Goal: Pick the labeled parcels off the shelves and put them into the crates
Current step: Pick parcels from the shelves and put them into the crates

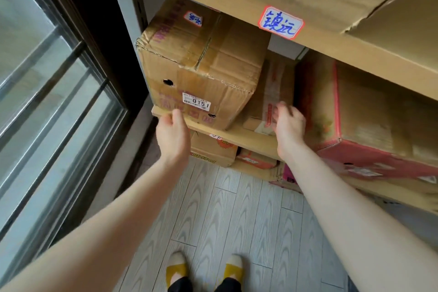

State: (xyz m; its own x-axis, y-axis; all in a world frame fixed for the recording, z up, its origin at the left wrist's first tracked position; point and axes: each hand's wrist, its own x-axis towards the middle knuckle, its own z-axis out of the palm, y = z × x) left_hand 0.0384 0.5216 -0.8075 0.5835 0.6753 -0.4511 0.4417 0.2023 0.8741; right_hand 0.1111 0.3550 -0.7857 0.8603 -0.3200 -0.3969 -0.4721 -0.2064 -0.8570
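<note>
A brown cardboard parcel [201,66] with a white label reading 0151 stands at the left end of the middle shelf [248,138]. My left hand [173,135] is at the shelf's front edge just below the parcel's lower left corner, fingers loosely curled, holding nothing. My right hand [288,125] is raised to the parcel's right, in front of a smaller taped box [270,102], fingers relaxed and blurred. Neither hand visibly grips the parcel.
A red-edged carton [369,121] fills the shelf to the right. More boxes [213,149] sit on the shelf below. The upper shelf edge bears a handwritten label [280,22]. A glass window [47,92] runs along the left. The floor [237,216] is grey wood planks.
</note>
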